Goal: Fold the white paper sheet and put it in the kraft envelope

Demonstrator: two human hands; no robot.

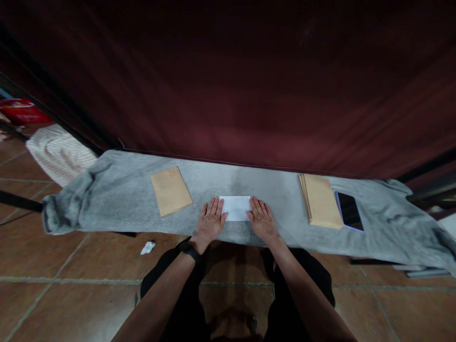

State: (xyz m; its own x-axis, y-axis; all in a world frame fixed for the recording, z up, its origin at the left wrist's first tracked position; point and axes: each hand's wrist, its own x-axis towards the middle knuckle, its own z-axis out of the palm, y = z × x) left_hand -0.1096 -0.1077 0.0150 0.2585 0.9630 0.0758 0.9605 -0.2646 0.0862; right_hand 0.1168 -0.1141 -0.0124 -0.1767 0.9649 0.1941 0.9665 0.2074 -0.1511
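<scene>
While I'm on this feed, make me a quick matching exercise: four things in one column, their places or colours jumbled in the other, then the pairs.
Things
1. Paper
2. Phone
3. Band
4. Cloth

Places and colours
A. black, around the left arm
B. grey, spread beneath both hands
C. just right of the brown stack
D. white, between the left hand and right hand

Pairs: 1-D, 2-C, 3-A, 4-B
</scene>
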